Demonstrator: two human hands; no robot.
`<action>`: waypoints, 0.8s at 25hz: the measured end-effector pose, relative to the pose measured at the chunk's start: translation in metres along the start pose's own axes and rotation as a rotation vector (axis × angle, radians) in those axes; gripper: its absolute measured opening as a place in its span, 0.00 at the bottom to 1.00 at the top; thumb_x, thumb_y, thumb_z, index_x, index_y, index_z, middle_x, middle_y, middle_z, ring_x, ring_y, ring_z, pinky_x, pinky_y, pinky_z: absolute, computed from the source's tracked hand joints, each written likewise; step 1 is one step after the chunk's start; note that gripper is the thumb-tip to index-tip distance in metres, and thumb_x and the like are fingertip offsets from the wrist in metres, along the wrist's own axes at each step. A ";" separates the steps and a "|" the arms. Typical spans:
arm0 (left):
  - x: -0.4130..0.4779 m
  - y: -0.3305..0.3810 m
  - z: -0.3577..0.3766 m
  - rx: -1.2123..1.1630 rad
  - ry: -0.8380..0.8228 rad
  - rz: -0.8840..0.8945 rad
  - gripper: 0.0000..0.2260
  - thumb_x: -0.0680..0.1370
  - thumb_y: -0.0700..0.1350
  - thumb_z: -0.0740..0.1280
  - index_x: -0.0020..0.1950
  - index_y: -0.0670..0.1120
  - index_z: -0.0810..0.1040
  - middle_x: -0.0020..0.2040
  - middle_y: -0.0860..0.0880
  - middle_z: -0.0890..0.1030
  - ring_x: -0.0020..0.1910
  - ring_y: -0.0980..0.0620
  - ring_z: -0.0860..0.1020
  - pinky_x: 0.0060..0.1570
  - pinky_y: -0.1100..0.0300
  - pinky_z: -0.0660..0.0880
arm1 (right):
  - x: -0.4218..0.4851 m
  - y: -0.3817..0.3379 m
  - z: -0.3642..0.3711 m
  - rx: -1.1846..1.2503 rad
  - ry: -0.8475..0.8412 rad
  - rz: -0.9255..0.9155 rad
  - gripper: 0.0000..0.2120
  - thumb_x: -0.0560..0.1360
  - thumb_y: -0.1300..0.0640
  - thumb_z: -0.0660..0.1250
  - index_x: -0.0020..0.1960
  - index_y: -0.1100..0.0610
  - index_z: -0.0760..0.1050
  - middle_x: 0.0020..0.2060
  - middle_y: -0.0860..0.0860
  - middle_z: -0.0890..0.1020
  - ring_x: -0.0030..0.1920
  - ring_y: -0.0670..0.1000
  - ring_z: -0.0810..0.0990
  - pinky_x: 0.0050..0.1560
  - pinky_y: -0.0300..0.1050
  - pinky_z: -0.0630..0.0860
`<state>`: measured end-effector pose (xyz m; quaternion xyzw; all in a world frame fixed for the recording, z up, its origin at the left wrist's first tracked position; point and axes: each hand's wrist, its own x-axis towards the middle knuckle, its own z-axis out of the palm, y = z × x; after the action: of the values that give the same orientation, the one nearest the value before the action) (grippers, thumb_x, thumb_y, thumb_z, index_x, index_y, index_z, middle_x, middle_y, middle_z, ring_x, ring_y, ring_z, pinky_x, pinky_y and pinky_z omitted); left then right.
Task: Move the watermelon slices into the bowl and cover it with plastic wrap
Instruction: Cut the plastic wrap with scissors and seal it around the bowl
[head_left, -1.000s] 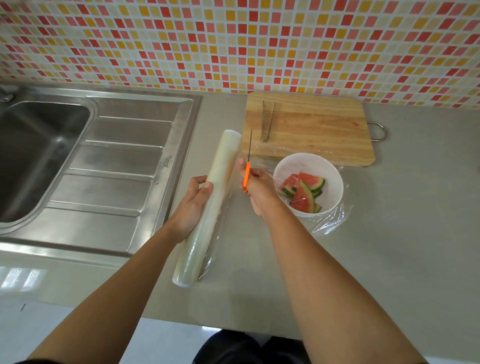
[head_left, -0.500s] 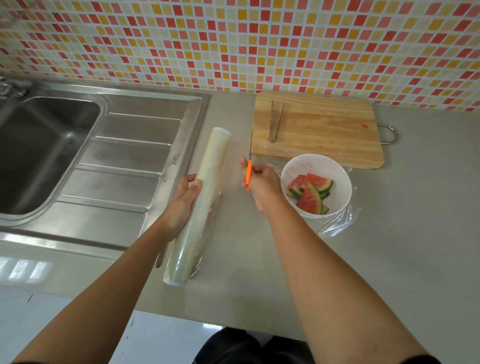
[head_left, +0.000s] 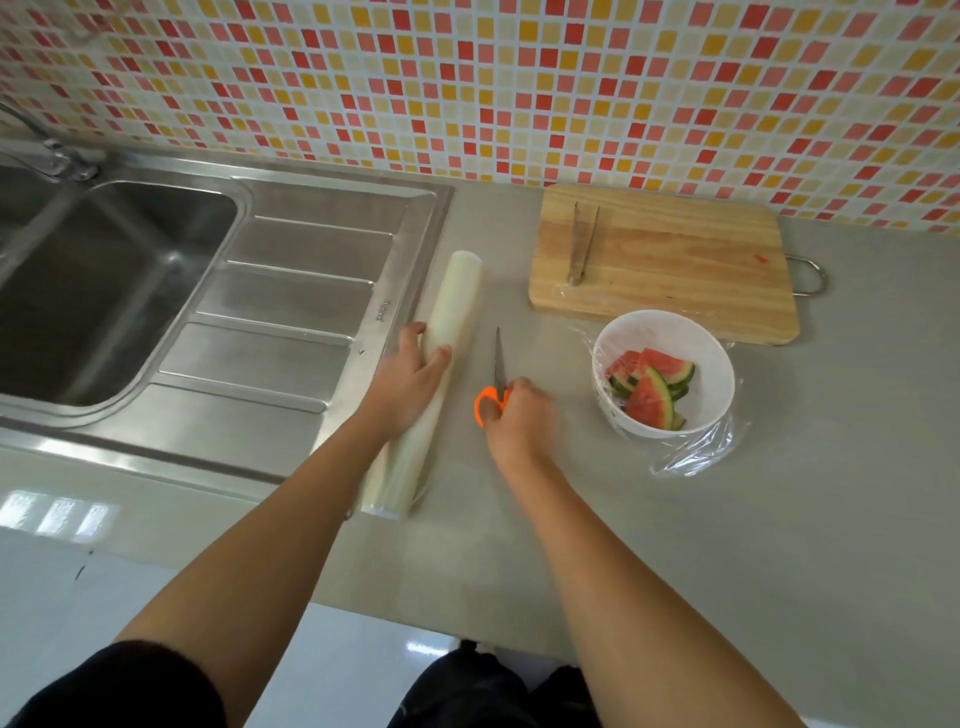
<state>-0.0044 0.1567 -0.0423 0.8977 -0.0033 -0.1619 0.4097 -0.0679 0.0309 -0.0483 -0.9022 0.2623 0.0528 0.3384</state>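
Observation:
A white bowl (head_left: 711, 364) with several watermelon slices (head_left: 652, 387) stands on the grey counter, with clear plastic wrap (head_left: 696, 452) stretched over it and bunched under its near side. Left of it lies a long roll of plastic wrap (head_left: 452, 312), close to the sink's rim. My left hand (head_left: 410, 379) grips the roll at its middle. My right hand (head_left: 511, 421) holds orange-handled scissors (head_left: 497, 374) low over the counter between the roll and the bowl, blades pointing away from me.
A wooden cutting board (head_left: 675, 260) with metal tongs (head_left: 582, 244) on it lies behind the bowl against the tiled wall. A steel sink (head_left: 93, 291) with its drainboard (head_left: 291, 322) fills the left. The counter's front edge runs near me.
My right hand has come down toward the counter with the scissors, away from the bowl. My left hand has shifted the roll left, toward the sink's rim.

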 end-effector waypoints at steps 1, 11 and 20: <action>0.001 -0.001 0.004 0.055 0.005 0.024 0.23 0.79 0.54 0.58 0.71 0.46 0.60 0.55 0.39 0.77 0.58 0.40 0.74 0.56 0.52 0.68 | -0.002 -0.002 -0.001 -0.045 0.013 0.009 0.14 0.77 0.53 0.59 0.53 0.63 0.73 0.52 0.61 0.80 0.55 0.62 0.78 0.48 0.51 0.72; 0.003 0.004 0.025 0.520 0.179 0.167 0.21 0.79 0.48 0.53 0.68 0.38 0.62 0.60 0.37 0.73 0.55 0.38 0.74 0.55 0.46 0.66 | -0.005 -0.007 -0.001 -0.163 0.005 0.043 0.07 0.77 0.59 0.60 0.53 0.59 0.73 0.52 0.58 0.80 0.56 0.60 0.78 0.41 0.46 0.65; 0.002 0.003 0.020 0.509 0.165 0.003 0.27 0.80 0.58 0.53 0.73 0.42 0.58 0.64 0.36 0.69 0.61 0.37 0.68 0.58 0.46 0.67 | -0.007 -0.002 -0.005 -0.167 -0.004 -0.063 0.09 0.76 0.59 0.61 0.53 0.61 0.75 0.53 0.59 0.77 0.56 0.60 0.75 0.41 0.45 0.66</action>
<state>-0.0077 0.1392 -0.0530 0.9820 -0.0119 -0.0815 0.1699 -0.0728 0.0319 -0.0410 -0.9349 0.2278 0.0657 0.2642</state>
